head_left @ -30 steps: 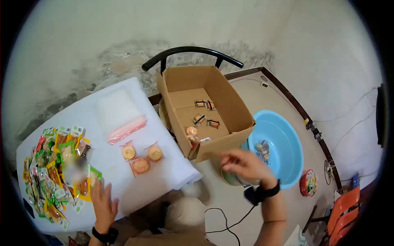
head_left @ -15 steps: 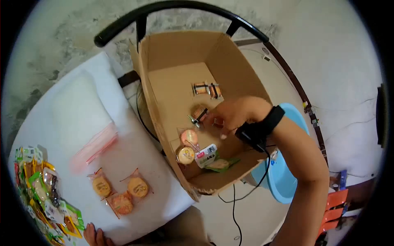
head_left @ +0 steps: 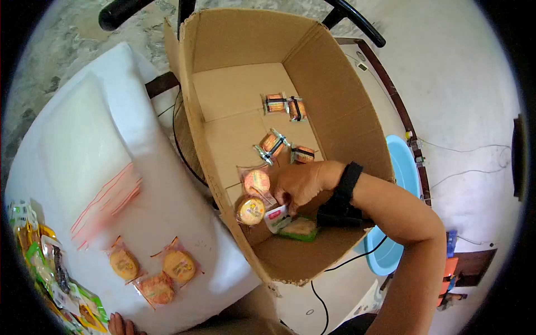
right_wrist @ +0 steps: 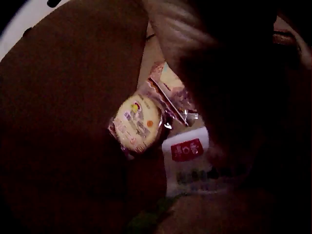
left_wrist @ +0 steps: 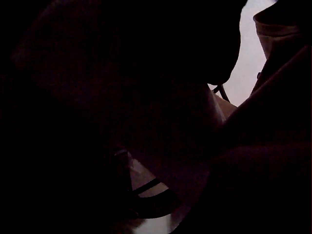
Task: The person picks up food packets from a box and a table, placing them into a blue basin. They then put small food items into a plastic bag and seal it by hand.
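My right hand (head_left: 304,181) reaches down into a cardboard box (head_left: 240,36), with its fingers bent at the upper edge of a green-and-white food pouch (head_left: 298,229). I cannot tell whether the fingers pinch it. Dark shadow hides them in the right wrist view, where the pouch's red label (right_wrist: 186,150) shows. Left of this hand lie two round wrapped cookies, a pale yellow one (head_left: 251,212) and a pinkish one (head_left: 257,181). Only the fingers of my left hand (head_left: 123,325) show, resting at the near edge of the white-covered table; the left wrist view is almost black.
Several small wrapped snacks (head_left: 273,143) lie farther inside the box. On the white table (head_left: 184,212) are clear zip bags (head_left: 84,145), two yellow cookies (head_left: 178,265), an orange snack (head_left: 156,289) and a pile of colourful pouches (head_left: 47,273). A blue basin (head_left: 381,251) stands right of the box.
My right hand has moved from beside the box into it, then closer to the food pouch. The head view has tilted down toward the box. The left hand has mostly left the picture.
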Tool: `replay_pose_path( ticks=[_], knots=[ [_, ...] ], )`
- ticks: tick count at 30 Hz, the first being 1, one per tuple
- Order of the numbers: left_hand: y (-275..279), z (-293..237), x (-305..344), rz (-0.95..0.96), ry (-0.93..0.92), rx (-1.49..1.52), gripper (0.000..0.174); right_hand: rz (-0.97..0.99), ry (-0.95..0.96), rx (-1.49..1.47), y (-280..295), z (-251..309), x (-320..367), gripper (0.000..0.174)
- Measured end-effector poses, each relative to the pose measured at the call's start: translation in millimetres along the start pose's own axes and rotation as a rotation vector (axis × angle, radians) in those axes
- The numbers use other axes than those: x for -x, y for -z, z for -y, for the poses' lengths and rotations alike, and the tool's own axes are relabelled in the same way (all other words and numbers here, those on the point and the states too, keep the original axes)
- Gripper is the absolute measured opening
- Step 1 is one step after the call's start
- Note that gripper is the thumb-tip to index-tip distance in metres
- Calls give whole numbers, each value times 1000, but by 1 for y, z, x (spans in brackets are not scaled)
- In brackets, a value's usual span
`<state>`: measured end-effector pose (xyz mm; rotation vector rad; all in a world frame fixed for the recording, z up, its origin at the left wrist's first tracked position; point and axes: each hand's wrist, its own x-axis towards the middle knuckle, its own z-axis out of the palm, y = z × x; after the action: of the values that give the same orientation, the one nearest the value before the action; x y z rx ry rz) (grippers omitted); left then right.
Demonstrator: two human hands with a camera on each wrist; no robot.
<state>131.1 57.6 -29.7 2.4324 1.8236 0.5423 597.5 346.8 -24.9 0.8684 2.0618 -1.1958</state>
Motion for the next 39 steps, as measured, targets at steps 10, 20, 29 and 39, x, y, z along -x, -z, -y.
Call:
replay_pose_path(
  ticks=[10, 20, 29, 39],
  knots=[
    [-10, 19, 21, 2, -30, -70, 35, -392, -148, -57, 46, 31, 85, 16],
    [-2, -1, 13, -110, 36, 122, 39, -1376, 314, -673, -20, 151, 148, 10],
    [20, -24, 18, -212, 429, 1493, 42, -848, 553, -1021, -145, 284, -38, 5],
    [83, 105, 35, -851, 606, 641, 37, -644, 618, -1127, -188, 335, -79, 17]
  ],
)
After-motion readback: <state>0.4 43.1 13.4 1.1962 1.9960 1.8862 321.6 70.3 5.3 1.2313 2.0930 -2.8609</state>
